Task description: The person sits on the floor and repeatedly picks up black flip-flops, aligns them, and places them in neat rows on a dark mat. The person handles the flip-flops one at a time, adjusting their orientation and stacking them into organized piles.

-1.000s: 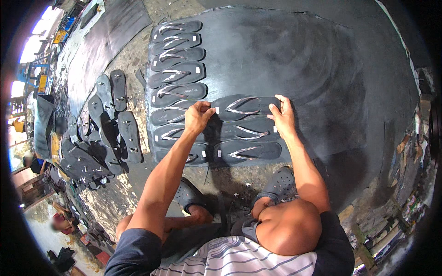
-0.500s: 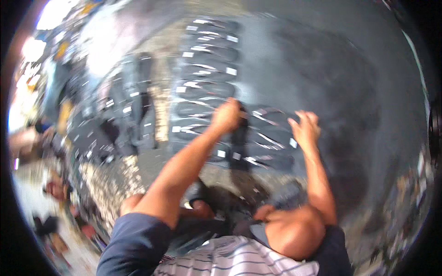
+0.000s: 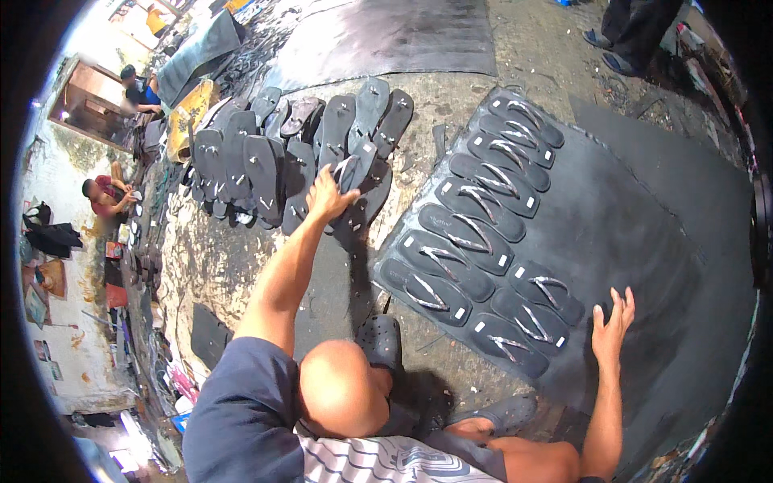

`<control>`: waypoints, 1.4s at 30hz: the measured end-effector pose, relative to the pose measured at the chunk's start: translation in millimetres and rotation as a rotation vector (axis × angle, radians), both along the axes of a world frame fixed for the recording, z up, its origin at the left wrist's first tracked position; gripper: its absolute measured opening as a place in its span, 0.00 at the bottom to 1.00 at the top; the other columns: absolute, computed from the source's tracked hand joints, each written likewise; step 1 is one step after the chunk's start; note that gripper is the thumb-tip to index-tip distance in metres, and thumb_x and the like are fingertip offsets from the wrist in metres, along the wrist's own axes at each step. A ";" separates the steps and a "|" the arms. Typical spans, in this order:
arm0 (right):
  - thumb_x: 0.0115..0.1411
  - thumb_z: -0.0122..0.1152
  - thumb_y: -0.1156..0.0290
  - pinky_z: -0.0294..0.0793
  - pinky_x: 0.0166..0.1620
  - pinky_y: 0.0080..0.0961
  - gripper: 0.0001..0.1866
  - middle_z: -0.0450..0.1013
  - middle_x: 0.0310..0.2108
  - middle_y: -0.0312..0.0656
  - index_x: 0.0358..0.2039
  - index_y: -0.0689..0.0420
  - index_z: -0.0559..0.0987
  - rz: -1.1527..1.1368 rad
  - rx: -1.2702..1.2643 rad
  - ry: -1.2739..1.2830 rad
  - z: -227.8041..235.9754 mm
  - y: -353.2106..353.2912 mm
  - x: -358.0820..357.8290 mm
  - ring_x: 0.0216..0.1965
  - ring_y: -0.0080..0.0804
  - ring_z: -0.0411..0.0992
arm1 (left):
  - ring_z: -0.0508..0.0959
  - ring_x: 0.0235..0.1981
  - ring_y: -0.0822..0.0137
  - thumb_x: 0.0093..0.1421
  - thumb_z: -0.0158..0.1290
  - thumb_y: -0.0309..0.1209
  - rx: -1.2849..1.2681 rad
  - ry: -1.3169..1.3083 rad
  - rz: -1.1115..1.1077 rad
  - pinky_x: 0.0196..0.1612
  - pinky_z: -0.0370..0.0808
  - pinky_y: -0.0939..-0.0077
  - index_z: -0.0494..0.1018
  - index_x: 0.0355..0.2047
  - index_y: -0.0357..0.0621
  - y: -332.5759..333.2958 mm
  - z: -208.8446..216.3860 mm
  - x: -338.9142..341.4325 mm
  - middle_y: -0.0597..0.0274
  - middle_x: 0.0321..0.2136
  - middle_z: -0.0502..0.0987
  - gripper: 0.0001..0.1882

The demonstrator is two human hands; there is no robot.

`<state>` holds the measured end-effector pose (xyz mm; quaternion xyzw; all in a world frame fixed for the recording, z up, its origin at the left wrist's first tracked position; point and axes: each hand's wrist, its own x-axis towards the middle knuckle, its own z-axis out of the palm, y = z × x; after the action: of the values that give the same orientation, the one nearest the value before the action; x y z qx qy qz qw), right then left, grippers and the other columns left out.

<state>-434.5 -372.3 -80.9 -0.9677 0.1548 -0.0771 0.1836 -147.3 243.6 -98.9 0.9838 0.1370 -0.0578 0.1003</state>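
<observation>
L hand (image 3: 326, 200) at flip-flop (image 3: 365, 161) off left edge of blk sheet (image 3: 624, 221), can't tell grip. R hand (image 3: 613, 326) spread, empty. Prob light, bendy; pinch sides

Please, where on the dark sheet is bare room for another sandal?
The dark sheet is bare right of the long sandal row, beyond the short row and right hand. Crowded: the sheet's left side, the sandal pile by the left hand.
</observation>
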 end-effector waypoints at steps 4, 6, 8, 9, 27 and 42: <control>0.60 0.64 0.75 0.60 0.66 0.46 0.27 0.54 0.70 0.50 0.61 0.55 0.71 0.313 0.011 0.015 65.1 50.1 85.1 0.65 0.54 0.58 | 0.73 0.60 0.45 0.48 0.68 0.51 -0.132 -0.013 -0.055 0.61 0.66 0.47 0.47 0.70 0.49 10.2 -9.9 -12.5 0.38 0.58 0.72 0.57; 0.59 0.65 0.73 0.62 0.65 0.45 0.25 0.58 0.68 0.50 0.58 0.55 0.74 0.432 0.013 0.021 77.1 81.8 124.7 0.64 0.54 0.60 | 0.75 0.57 0.42 0.49 0.67 0.49 -0.284 -0.043 -0.067 0.59 0.69 0.51 0.50 0.68 0.48 11.8 1.2 -13.2 0.38 0.54 0.75 0.53; 0.59 0.65 0.71 0.62 0.66 0.43 0.23 0.62 0.65 0.50 0.57 0.55 0.75 0.522 0.106 -0.026 74.9 119.9 158.7 0.62 0.52 0.62 | 0.78 0.49 0.43 0.52 0.66 0.45 -0.343 -0.319 -0.130 0.54 0.72 0.54 0.54 0.66 0.42 19.7 5.1 -14.9 0.37 0.48 0.76 0.47; 0.60 0.64 0.70 0.62 0.65 0.43 0.22 0.63 0.63 0.49 0.56 0.55 0.76 0.558 0.130 -0.067 69.9 143.6 170.9 0.62 0.50 0.62 | 0.78 0.49 0.47 0.54 0.66 0.44 -0.459 -0.316 -0.084 0.54 0.72 0.56 0.54 0.66 0.41 19.5 9.2 -18.0 0.39 0.49 0.75 0.46; 0.58 0.61 0.72 0.69 0.56 0.46 0.27 0.76 0.50 0.48 0.60 0.55 0.73 0.314 0.138 -0.011 -19.9 290.1 242.6 0.52 0.49 0.70 | 0.71 0.59 0.60 0.61 0.60 0.44 -1.207 -0.143 -0.017 0.57 0.73 0.66 0.41 0.75 0.43 29.1 -28.2 -96.7 0.49 0.64 0.64 0.51; 0.57 0.70 0.62 0.60 0.63 0.44 0.34 0.65 0.61 0.50 0.63 0.54 0.72 0.640 0.376 -0.284 79.0 342.9 177.2 0.60 0.48 0.64 | 0.75 0.33 0.78 0.67 0.55 0.25 -1.477 -0.196 -0.044 0.34 0.76 0.80 0.56 0.68 0.39 -74.1 72.7 -47.0 0.64 0.39 0.76 0.31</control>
<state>-257.3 -29.3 -1.9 -0.8963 -0.1702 -0.1193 0.3918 -194.3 169.6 -26.2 0.6634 0.0331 -0.0488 0.7459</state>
